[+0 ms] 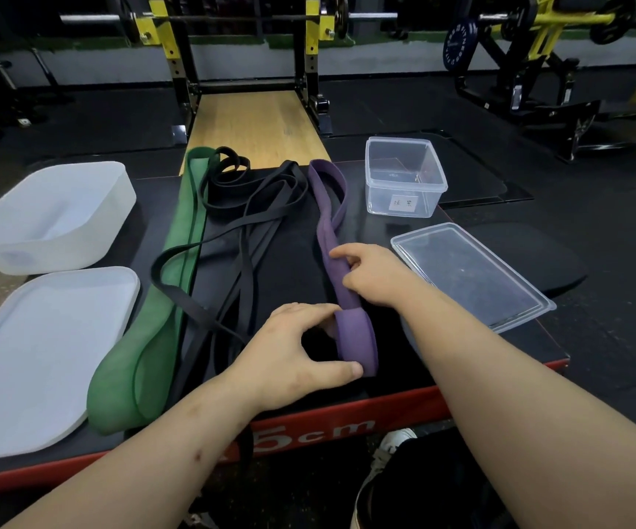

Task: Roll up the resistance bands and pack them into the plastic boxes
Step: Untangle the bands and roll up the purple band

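Observation:
A purple band point(330, 208) lies lengthwise on the black platform point(293, 269). Its near end is folded over, and my left hand point(301, 349) pinches that fold between thumb and fingers. My right hand point(370, 273) grips the same band a little farther up, index finger stretched across it. A wide green band point(179, 261) lies to the left, and several thin black bands point(247, 215) are tangled between green and purple. A clear box point(404, 181) with a label stands at the far right, its clear lid point(469, 273) lying beside my right forearm.
A frosted white box point(45, 215) and its lid point(41, 349) sit at the left. The platform's red front edge point(347, 421) runs below my arms. A squat rack, a wooden lifting platform and weight plates stand beyond. My shoe shows at the bottom.

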Motion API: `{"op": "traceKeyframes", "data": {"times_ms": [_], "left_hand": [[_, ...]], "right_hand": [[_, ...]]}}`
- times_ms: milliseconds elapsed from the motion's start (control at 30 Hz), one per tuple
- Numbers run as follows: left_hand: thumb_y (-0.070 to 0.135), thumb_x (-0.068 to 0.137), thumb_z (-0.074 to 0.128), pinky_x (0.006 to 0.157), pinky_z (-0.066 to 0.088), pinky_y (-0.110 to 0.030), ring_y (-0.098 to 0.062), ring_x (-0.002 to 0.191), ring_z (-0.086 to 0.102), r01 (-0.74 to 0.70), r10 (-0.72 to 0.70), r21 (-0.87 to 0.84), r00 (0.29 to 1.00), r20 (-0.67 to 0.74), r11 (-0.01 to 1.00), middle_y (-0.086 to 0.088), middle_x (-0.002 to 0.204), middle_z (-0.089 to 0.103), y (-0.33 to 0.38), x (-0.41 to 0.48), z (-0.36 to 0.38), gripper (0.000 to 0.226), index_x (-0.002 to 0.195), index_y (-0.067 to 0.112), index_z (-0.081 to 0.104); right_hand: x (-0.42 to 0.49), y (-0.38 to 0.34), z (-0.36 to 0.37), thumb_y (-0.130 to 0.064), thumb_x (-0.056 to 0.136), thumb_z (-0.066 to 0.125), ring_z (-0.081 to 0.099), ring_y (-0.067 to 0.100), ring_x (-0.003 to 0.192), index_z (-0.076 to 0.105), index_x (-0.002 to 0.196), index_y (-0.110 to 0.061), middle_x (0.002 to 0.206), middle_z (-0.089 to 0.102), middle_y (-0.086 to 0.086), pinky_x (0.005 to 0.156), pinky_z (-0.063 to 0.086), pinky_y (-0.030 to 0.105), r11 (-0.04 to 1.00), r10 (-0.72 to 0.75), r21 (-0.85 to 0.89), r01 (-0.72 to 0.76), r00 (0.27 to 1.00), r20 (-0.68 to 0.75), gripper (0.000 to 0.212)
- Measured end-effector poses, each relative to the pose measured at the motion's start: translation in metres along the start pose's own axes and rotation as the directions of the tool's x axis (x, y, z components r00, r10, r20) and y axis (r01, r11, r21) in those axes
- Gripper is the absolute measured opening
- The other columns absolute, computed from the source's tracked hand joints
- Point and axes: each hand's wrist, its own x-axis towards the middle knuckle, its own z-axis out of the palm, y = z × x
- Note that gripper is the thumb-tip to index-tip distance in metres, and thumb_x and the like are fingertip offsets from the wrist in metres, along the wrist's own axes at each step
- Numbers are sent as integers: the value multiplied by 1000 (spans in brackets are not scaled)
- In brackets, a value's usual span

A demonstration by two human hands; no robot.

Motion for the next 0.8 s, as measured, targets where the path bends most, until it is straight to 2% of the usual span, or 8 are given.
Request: {"op": "traceKeyframes", "data": {"times_ms": [200, 267, 333, 467, 633, 700, 733, 800], "left_hand": [[68, 64, 75, 106, 37, -24, 2, 122, 47, 57, -58, 14, 998, 13, 998, 29, 114, 59, 3, -3, -1, 65, 124, 48, 60], [62, 68, 80, 106, 33, -20, 9, 121, 41, 54, -54, 31, 998, 25, 998, 30, 114, 57, 6, -2, -1, 69, 131, 44, 58], [51, 75, 85, 103, 24, -8, 28, 117, 29, 39, -40, 40, 998, 40, 998, 35, 113, 50, 7, -2, -1, 71, 138, 40, 54], [45, 78, 84, 97, 16, 1, 39, 110, 17, 45, -47, 15, 996, 81, 999, 40, 110, 42, 6, -3, -1, 71, 141, 40, 51], [45, 77, 85, 97, 17, 1, 38, 110, 17, 39, -39, 1, 996, 78, 999, 38, 112, 44, 5, -3, -2, 72, 142, 38, 52], [44, 78, 85, 97, 16, 2, 39, 108, 18, 31, -31, -7, 997, 77, 999, 36, 110, 44, 5, -3, -2, 71, 141, 37, 53], [44, 77, 85, 97, 15, 3, 39, 107, 18, 25, -25, -8, 997, 74, 1000, 36, 109, 44, 5, -2, -2, 70, 140, 36, 54], [44, 77, 86, 98, 14, 2, 39, 106, 19, 16, -16, -6, 998, 57, 1000, 35, 109, 45, 5, -2, -2, 70, 140, 35, 55]], "right_hand": [[2, -2, 0, -15, 87, 67, 63, 19, 109, 69, 130, -24, 125, 69, 0, 89, 47, 25, 998, 52, -42, -54, 998, -37, 44], [6, -4, -1, -28, 91, 71, 65, 22, 109, 72, 119, -22, 119, 71, 1, 88, 50, 29, 994, 79, -67, -86, 992, -96, 29], [12, -7, -3, -35, 93, 70, 66, 27, 107, 68, 111, -17, 113, 72, 5, 78, 46, 30, 990, 97, -86, -110, 985, -145, 26], [27, -13, -3, -36, 96, 67, 62, 33, 116, 51, 136, -12, 128, 63, 12, 78, 42, 31, 978, 180, -77, -196, 967, -182, 50], [42, -10, 1, -22, 95, 62, 61, 37, 110, 42, 149, -27, 133, 60, 18, 80, 45, 33, 988, 62, -136, -74, 994, -93, 58], [46, -5, -3, -26, 93, 65, 58, 37, 116, 38, 152, -35, 140, 52, 18, 87, 48, 36, 983, 91, -154, -103, 992, -84, 66], [47, -5, -5, -32, 92, 66, 52, 38, 126, 36, 153, -38, 146, 46, 18, 98, 48, 40, 970, 127, -197, -144, 987, -97, 68], [46, -6, -3, -40, 95, 60, 34, 37, 144, 38, 153, -41, 161, 30, 13, 116, 35, 50, 912, 145, -373, -170, 985, -93, 62]]}}
